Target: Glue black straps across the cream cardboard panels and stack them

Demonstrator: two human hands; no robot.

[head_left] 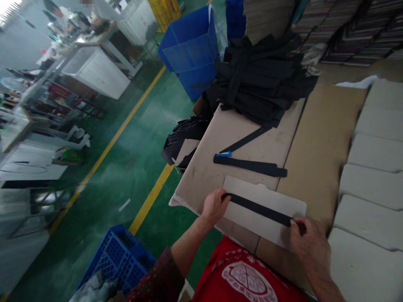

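1. The left hand (216,206) is gripping one end of a black strip (261,209), its thumb and fingers pinching together.
2. The right hand (311,241) is pinching the strip's other end.
3. Between both hands, the strip is running straight over a pale board (258,224), which is lying on the desk (239,123).
4. Just beyond the board, a loose dark strip (252,165) is lying near a blue piece (224,154).
5. Farther off, a black heap (258,79) is covering the desk's far end.
6. Rightward, overlapping pale panels (371,184) are forming a row.
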